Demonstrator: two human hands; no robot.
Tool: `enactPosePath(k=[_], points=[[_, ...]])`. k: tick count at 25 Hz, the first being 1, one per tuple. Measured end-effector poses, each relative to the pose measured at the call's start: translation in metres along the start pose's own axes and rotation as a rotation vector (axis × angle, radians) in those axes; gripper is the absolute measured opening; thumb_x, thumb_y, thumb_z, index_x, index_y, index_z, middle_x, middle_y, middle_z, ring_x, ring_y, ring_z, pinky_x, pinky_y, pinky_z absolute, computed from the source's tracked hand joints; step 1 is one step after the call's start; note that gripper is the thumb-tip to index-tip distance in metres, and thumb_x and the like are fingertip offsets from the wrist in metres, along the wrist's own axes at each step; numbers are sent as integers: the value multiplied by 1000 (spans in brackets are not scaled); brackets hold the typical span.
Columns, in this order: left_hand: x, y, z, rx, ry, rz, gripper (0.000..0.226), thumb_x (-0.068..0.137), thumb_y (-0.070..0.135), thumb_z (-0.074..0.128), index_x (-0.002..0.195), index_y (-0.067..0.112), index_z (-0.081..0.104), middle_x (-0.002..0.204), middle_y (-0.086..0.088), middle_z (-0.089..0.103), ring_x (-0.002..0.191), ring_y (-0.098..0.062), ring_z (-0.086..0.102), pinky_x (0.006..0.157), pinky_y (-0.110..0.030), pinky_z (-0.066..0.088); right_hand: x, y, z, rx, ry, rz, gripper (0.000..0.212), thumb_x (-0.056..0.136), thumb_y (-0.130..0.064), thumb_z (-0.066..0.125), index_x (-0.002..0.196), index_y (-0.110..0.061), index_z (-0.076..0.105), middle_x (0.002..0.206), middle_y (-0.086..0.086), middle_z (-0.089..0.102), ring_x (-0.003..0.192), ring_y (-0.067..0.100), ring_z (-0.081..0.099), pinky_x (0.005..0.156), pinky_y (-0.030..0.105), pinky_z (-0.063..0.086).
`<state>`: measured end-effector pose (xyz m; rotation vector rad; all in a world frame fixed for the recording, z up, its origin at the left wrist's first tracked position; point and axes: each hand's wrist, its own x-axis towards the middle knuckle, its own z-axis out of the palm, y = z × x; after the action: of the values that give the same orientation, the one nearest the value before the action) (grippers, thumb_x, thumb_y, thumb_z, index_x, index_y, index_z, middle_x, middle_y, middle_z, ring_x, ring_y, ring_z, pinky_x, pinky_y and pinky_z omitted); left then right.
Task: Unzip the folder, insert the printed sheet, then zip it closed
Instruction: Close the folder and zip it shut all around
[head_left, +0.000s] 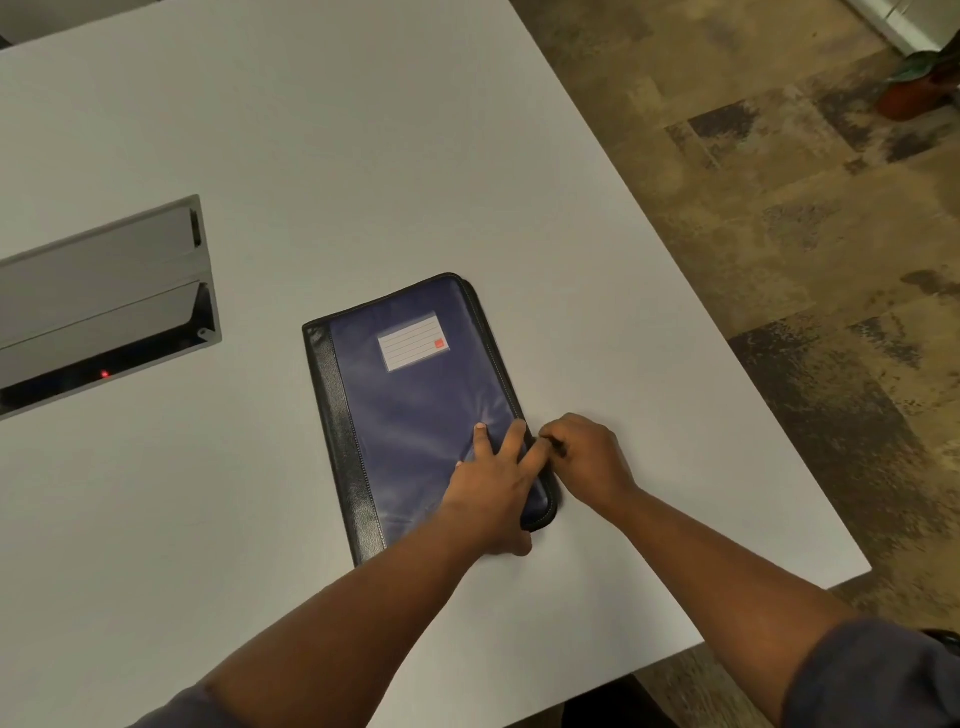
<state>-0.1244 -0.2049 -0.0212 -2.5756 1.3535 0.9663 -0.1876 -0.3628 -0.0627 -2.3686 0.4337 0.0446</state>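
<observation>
Folder (415, 395) flat on surface (363, 156), L hand (493, 483) spread open pressing cover, R hand (582, 457) pinching zip pull at right edge w/ fingers closed; sheet not seen, zip step underway, direction unclear; next needs steady pull along edge.

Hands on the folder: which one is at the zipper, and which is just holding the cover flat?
The right hand pinches at the zipper on the folder's right edge. The left hand lies spread on the blue cover.
</observation>
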Motion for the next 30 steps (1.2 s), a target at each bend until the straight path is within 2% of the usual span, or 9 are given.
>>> enactPosePath(k=[3, 6, 9, 13, 17, 19, 22, 26, 30], points=[[11, -15, -15, -95, 115, -52, 107, 61, 70, 72, 145, 34, 18, 151, 0, 23, 133, -36, 32, 84, -49, 55, 5, 0, -2, 2, -18, 18, 28, 85, -21, 66, 62, -21, 52, 63, -5, 54, 59, 15, 51, 54, 30, 44], [36, -46, -41, -189, 180, -219, 99, 71, 76, 64, 149, 31, 22, 157, -3, 21, 141, -37, 24, 95, -56, 49, 9, 2, -3, 13, -66, 40, 20, 83, -20, 67, 64, -21, 61, 65, -5, 56, 62, 13, 54, 57, 31, 47], [61, -75, -62, -265, 134, -410, 122, 62, 90, 58, 155, 37, -1, 167, 0, -4, 151, -43, -3, 106, -70, 35, 12, 2, -3, 24, -96, 58, 20, 82, -19, 64, 65, -28, 59, 68, -7, 57, 66, 11, 56, 60, 28, 48], [97, -101, -86, -311, 135, -555, 137, 49, 103, 44, 154, 41, -18, 166, 3, -22, 149, -48, -17, 105, -78, 25, 17, 6, -5, 67, -117, 42, 15, 82, -20, 66, 73, -31, 68, 74, -11, 61, 70, 7, 57, 64, 23, 48], [127, -128, -110, -406, 91, -610, 148, 39, 105, 42, 153, 36, -24, 165, -2, -25, 145, -54, -22, 102, -83, 20, 19, 11, -3, 94, -125, 29, 8, 84, -23, 68, 81, -29, 73, 79, -15, 63, 70, 3, 58, 65, 21, 50], [139, -136, -114, -385, 37, -609, 152, 41, 104, 45, 153, 31, -26, 166, -8, -22, 147, -53, -17, 106, -82, 14, 19, 13, -1, 113, -120, 18, 7, 84, -26, 68, 82, -29, 73, 79, -16, 63, 71, 3, 59, 65, 17, 48], [151, -139, -116, -335, -8, -626, 157, 35, 101, 46, 156, 23, -19, 166, -12, -11, 150, -49, -10, 107, -81, 13, 19, 16, -1, 160, -109, -10, 7, 84, -26, 66, 83, -28, 73, 78, -16, 63, 72, 6, 61, 64, 19, 50], [159, -140, -117, -329, 25, -640, 156, 33, 96, 49, 157, 19, -8, 162, -18, 2, 148, -52, -2, 107, -78, 16, 23, 15, 2, 166, -74, -34, 9, 87, -18, 66, 85, -23, 74, 81, -13, 65, 74, 6, 62, 67, 25, 52], [156, -145, -119, -359, 59, -623, 152, 35, 93, 50, 157, 20, -5, 160, -21, 7, 145, -55, 0, 112, -71, 7, 50, 7, 3, 140, -19, -75, 8, 87, -13, 68, 89, -16, 75, 83, -7, 66, 75, 6, 61, 70, 24, 53]])
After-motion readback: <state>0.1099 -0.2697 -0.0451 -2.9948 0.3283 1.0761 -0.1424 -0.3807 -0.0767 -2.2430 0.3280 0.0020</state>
